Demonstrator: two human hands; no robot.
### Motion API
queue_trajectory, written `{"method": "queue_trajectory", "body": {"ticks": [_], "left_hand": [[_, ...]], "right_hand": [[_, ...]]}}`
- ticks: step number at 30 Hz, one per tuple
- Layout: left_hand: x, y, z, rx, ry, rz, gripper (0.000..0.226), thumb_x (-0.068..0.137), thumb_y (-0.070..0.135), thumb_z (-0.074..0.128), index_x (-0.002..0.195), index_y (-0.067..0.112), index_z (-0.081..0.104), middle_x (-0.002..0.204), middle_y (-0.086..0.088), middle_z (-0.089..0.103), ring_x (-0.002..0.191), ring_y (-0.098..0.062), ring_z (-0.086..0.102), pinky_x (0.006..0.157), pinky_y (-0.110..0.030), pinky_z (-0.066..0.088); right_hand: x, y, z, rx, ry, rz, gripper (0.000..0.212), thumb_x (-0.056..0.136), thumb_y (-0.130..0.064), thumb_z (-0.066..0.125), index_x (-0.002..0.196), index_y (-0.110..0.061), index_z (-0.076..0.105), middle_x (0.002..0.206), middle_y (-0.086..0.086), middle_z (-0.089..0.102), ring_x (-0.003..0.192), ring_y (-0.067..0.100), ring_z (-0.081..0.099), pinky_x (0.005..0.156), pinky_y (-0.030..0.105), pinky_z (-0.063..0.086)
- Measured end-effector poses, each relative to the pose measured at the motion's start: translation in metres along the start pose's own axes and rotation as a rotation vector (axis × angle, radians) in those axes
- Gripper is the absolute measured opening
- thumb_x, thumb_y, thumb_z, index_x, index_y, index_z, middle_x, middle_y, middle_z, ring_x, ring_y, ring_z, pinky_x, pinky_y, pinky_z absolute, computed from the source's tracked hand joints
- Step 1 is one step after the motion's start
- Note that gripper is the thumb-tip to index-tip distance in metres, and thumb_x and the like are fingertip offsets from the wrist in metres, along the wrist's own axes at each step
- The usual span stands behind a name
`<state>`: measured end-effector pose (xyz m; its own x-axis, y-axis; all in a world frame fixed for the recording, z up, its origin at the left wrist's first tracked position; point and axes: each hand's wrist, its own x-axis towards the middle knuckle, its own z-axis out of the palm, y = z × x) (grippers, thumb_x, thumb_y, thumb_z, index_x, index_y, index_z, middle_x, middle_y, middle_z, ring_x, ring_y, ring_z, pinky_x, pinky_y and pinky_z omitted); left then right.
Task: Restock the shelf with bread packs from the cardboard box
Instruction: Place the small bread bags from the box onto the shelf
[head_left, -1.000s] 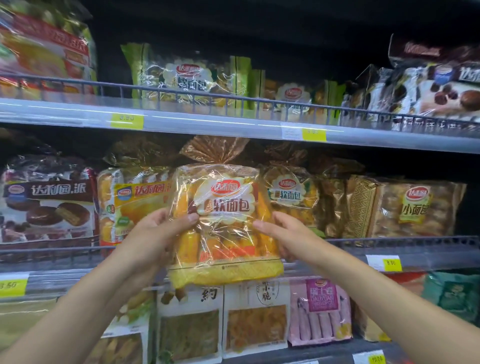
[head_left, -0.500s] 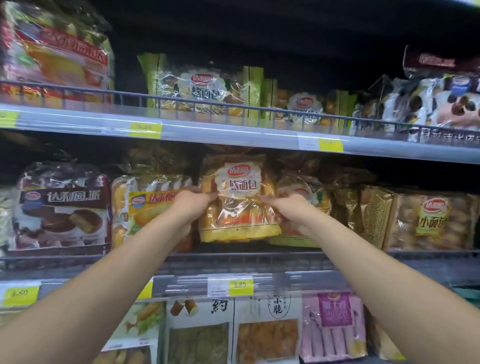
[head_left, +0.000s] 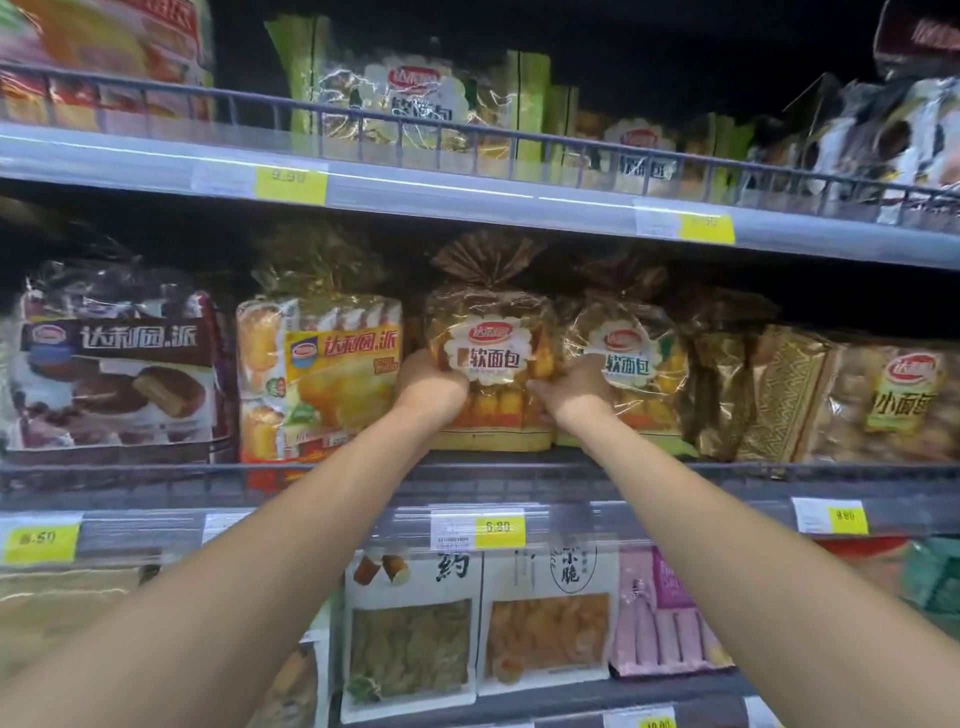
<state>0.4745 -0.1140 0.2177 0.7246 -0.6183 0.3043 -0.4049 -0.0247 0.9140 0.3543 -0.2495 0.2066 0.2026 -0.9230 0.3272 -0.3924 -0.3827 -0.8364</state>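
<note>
The bread pack (head_left: 488, 358) stands upright between the two hands, its long axis vertical. Its gathered top is above the grip and its base seems to rest on the shelf (head_left: 363, 475) below. The left hand (head_left: 428, 387) and right hand (head_left: 571, 389) clasp its sides (fingertips mostly hidden), both equally near, so release looks likely next.
</note>
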Motion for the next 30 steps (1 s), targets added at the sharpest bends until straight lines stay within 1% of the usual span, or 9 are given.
{"method": "queue_trajectory", "body": {"ticks": [2,4,6,9,14,19,24,27,30], "left_hand": [[-0.004,-0.006,0.003,0.128,-0.005,0.057,0.067,0.093,0.034,0.062,0.153,0.019,0.036,0.159,-0.013,0.034,0.143,-0.032,0.037,0.118,-0.043,0.035],[-0.015,-0.011,0.006,0.179,0.017,0.113,0.092,0.091,0.017,0.064,0.161,0.03,0.006,0.169,-0.005,0.001,0.155,-0.029,0.01,0.125,-0.041,0.018],[-0.021,-0.012,0.01,0.245,0.016,0.199,0.093,0.088,0.007,0.062,0.159,0.038,0.011,0.169,0.001,-0.008,0.155,-0.028,0.006,0.123,-0.039,0.017],[-0.017,-0.004,0.014,0.377,-0.094,0.175,0.082,0.09,0.015,0.063,0.158,0.038,0.022,0.17,0.001,-0.01,0.156,-0.03,0.004,0.125,-0.041,0.019],[-0.004,0.0,0.015,0.461,-0.154,0.144,0.081,0.094,0.019,0.062,0.16,0.035,0.017,0.17,-0.003,-0.009,0.156,-0.032,0.001,0.125,-0.044,0.017],[-0.016,0.004,0.01,0.55,-0.174,0.137,0.086,0.09,0.027,0.062,0.16,0.036,0.013,0.169,-0.006,-0.016,0.156,-0.032,-0.009,0.126,-0.045,0.012],[-0.072,0.019,0.02,0.668,-0.119,0.476,0.084,0.09,0.034,0.061,0.16,0.028,0.015,0.17,-0.008,-0.009,0.156,-0.03,-0.011,0.125,-0.051,0.017],[-0.121,0.031,0.038,0.588,-0.116,0.695,0.071,0.092,0.031,0.06,0.156,0.026,0.031,0.17,-0.007,0.002,0.157,-0.03,-0.002,0.124,-0.048,0.018],[-0.17,0.037,0.063,0.455,-0.212,0.794,0.061,0.094,0.029,0.061,0.151,0.029,0.04,0.17,-0.002,0.009,0.157,-0.024,0.001,0.124,-0.044,0.017]], "right_hand": [[-0.017,-0.011,-0.005,-0.057,0.079,-0.089,0.059,0.079,-0.031,0.083,0.121,-0.019,0.044,0.116,0.001,0.059,0.098,0.022,0.063,0.086,0.038,0.055],[-0.024,-0.009,-0.007,-0.2,0.073,-0.204,0.044,0.082,-0.027,0.079,0.11,-0.031,0.046,0.119,-0.002,0.054,0.095,0.019,0.059,0.082,0.035,0.05],[-0.024,-0.006,-0.007,-0.312,0.005,-0.275,0.039,0.084,-0.027,0.076,0.113,-0.037,0.052,0.127,-0.002,0.049,0.094,0.02,0.058,0.079,0.031,0.046],[-0.02,-0.004,-0.005,-0.385,-0.061,-0.304,0.053,0.084,-0.025,0.076,0.129,-0.04,0.052,0.14,0.0,0.04,0.101,0.022,0.058,0.084,0.032,0.05],[-0.013,0.001,0.003,-0.436,-0.108,-0.324,0.072,0.083,-0.021,0.077,0.143,-0.041,0.043,0.151,0.003,0.03,0.122,0.029,0.056,0.103,0.039,0.049],[-0.018,0.008,-0.012,-0.375,-0.208,-0.361,0.075,0.085,-0.024,0.076,0.15,-0.037,0.041,0.154,0.004,0.035,0.124,0.024,0.055,0.108,0.04,0.046],[-0.05,0.021,-0.073,-0.243,-0.182,-0.503,0.058,0.085,-0.019,0.071,0.141,-0.027,0.055,0.137,0.0,0.056,0.108,0.013,0.064,0.098,0.032,0.053],[-0.08,0.038,-0.126,-0.197,-0.112,-0.551,0.046,0.086,-0.015,0.073,0.129,-0.025,0.064,0.124,-0.004,0.058,0.1,0.009,0.067,0.091,0.027,0.056],[-0.117,0.068,-0.185,-0.182,-0.065,-0.514,0.04,0.086,-0.012,0.072,0.123,-0.024,0.067,0.121,-0.003,0.058,0.1,0.01,0.068,0.086,0.023,0.057]]}}
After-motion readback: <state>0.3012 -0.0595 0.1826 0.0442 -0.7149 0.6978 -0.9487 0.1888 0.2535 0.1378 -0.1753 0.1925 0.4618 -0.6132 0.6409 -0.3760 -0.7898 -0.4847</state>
